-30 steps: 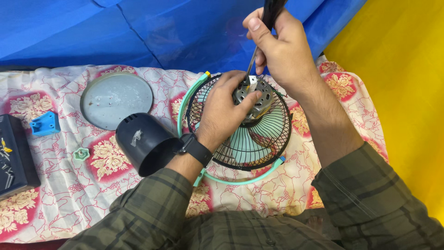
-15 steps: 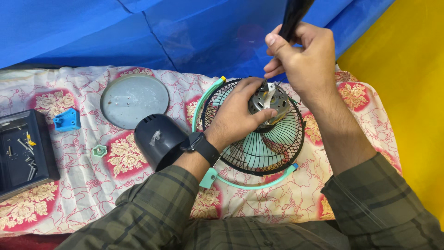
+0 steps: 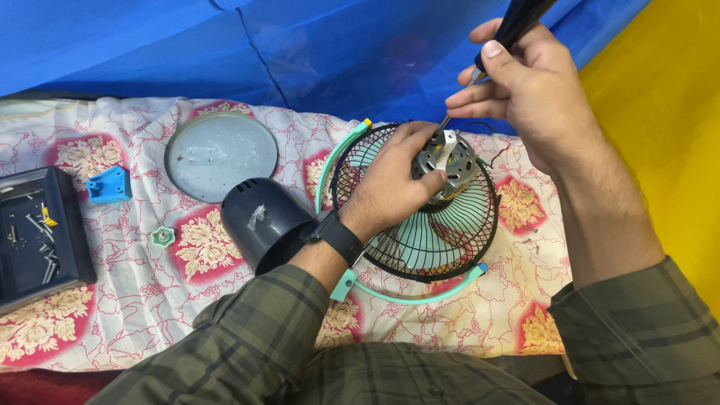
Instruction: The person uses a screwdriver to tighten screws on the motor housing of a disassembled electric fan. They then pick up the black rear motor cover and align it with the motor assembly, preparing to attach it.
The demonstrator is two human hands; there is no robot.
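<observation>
A small fan lies face down on a flowered cloth: black wire grille with a mint green rim and a bare metal motor on top. My left hand grips the motor from the left, a black watch on its wrist. My right hand holds a black-handled screwdriver upright, its thin shaft reaching down to the top of the motor.
A dark grey motor cover lies left of the fan, a round grey plate behind it. A blue plastic piece, a small green knob and a black tray of screws sit further left. Blue sheet behind, yellow surface right.
The view has shifted so the fan and the parts sit further right and lower. My right hand with the screwdriver stays over the motor; my left hand keeps its hold.
</observation>
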